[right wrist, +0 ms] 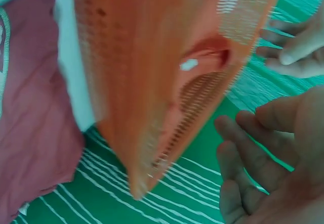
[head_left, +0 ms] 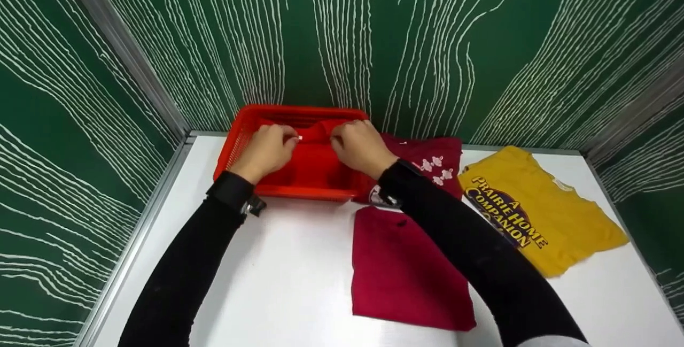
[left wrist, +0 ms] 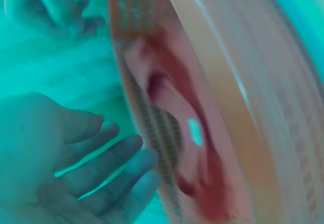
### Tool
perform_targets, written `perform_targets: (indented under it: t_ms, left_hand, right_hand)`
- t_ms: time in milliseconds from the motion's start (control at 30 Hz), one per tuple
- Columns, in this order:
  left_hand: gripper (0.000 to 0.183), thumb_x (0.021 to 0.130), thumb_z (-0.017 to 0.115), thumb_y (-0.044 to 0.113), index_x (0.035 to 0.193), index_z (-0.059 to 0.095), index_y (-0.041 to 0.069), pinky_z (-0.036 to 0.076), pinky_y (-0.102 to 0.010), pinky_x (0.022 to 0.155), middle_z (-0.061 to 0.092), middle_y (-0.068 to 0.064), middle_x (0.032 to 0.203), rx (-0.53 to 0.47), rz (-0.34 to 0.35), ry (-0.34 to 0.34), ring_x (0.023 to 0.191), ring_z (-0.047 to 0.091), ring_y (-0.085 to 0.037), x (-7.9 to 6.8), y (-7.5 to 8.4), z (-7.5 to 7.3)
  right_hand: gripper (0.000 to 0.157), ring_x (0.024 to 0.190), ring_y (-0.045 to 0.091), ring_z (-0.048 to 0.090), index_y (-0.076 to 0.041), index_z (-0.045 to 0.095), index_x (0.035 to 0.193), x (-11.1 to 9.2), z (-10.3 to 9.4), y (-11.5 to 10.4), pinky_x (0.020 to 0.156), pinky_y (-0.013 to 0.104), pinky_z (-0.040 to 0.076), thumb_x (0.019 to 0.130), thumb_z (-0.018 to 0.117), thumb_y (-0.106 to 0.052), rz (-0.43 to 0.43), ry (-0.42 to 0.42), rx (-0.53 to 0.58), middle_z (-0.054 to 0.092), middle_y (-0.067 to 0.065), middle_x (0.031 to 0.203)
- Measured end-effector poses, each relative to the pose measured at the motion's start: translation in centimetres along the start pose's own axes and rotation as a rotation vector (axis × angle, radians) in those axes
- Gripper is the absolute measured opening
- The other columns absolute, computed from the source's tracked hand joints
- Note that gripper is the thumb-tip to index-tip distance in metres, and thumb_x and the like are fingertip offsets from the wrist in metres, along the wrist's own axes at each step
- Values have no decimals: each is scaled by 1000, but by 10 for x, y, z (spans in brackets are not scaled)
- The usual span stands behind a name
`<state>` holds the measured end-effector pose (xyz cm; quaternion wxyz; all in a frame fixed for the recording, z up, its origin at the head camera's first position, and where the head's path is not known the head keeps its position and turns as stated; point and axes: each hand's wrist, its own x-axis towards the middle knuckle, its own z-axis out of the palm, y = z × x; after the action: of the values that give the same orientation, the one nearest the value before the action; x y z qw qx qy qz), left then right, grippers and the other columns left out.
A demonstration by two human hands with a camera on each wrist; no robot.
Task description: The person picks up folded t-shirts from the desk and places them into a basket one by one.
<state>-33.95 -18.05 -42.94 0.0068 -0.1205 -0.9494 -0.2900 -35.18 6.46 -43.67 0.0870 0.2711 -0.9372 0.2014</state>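
Note:
A red plastic basket (head_left: 296, 193) stands at the back of the white table with a red garment (head_left: 312, 162) lying in it. The garment's white tag (left wrist: 195, 132) shows at its neckline in both wrist views. My left hand (head_left: 267, 149) is over the basket's left part, and my right hand (head_left: 363, 146) over its right part. In the left wrist view the left hand's fingers are loosely spread beside the basket's rim. The right wrist view has the right hand relaxed, with nothing between its fingers.
Right of the basket lies a maroon shirt (head_left: 449, 149) with pale prints, partly behind the right arm. A folded crimson garment (head_left: 398, 277) lies in front of it. Further right is a yellow shirt (head_left: 577, 224) with lettering. Green walls (head_left: 342, 31) with white lines enclose the table.

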Motion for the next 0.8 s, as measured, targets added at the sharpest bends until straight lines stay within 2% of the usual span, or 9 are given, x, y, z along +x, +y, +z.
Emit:
perform_targets:
  t_ms: [133, 200, 333, 433, 533, 633, 733, 800]
  left_hand:
    - [25, 111, 65, 20, 128, 79, 9, 62, -43, 103, 81, -8, 124, -53, 145, 68, 111, 74, -24, -23, 33, 11]
    - [24, 111, 66, 20, 127, 80, 10, 62, -41, 103, 81, -6, 123, -68, 207, 85, 111, 75, -22, -38, 51, 16]
    - [23, 111, 67, 19, 126, 80, 9, 64, -37, 103, 81, -6, 123, -86, 296, 67, 111, 77, -19, -66, 80, 30]
    - [22, 111, 67, 19, 126, 80, 9, 65, -34, 99, 82, -6, 121, -82, 343, 26, 108, 78, -18, -85, 94, 47]
    - [23, 111, 67, 20, 127, 80, 8, 66, -35, 94, 82, -6, 118, -27, 383, -40, 105, 78, -20, -100, 100, 70]
    - [24, 111, 68, 22, 124, 79, 7, 64, -39, 100, 80, -8, 115, 118, 425, -102, 108, 76, -24, -110, 100, 96]
    - [25, 110, 69, 27, 123, 79, 8, 60, -43, 110, 78, -9, 118, 264, 455, -145, 118, 72, -28, -115, 96, 123]
    - [26, 109, 70, 28, 124, 78, 9, 58, -41, 111, 77, -9, 120, 312, 464, -169, 119, 71, -28, -116, 91, 140]
  right_hand:
    - [25, 104, 29, 79, -3, 83, 115, -24, -24, -1, 99, 46, 63, 108, 62, -14, -11, 46, 145, 84, 12, 110]
    - [24, 103, 28, 79, -3, 83, 117, -39, -34, -2, 98, 45, 64, 108, 63, -14, -12, 68, 191, 84, 12, 113]
    - [23, 90, 24, 75, -5, 83, 114, -74, -47, 3, 90, 43, 65, 109, 63, -14, -20, 91, 223, 83, 10, 107]
    - [20, 80, 18, 70, -7, 83, 109, -105, -48, 14, 81, 39, 63, 108, 64, -13, -21, 84, 208, 82, 7, 99]
    - [17, 73, 13, 64, -8, 83, 104, -136, -45, 30, 73, 35, 59, 107, 66, -13, -3, 68, 167, 81, 5, 95]
    - [15, 71, 13, 65, -9, 83, 101, -168, -38, 51, 69, 36, 58, 105, 70, -12, 42, 47, 118, 81, 6, 93]
    - [12, 82, 20, 74, -7, 84, 102, -198, -29, 72, 77, 44, 63, 103, 73, -11, 110, 8, 70, 82, 9, 95]
    - [12, 90, 25, 77, -5, 84, 106, -217, -23, 83, 83, 49, 64, 102, 75, -12, 166, -35, 39, 83, 11, 101]
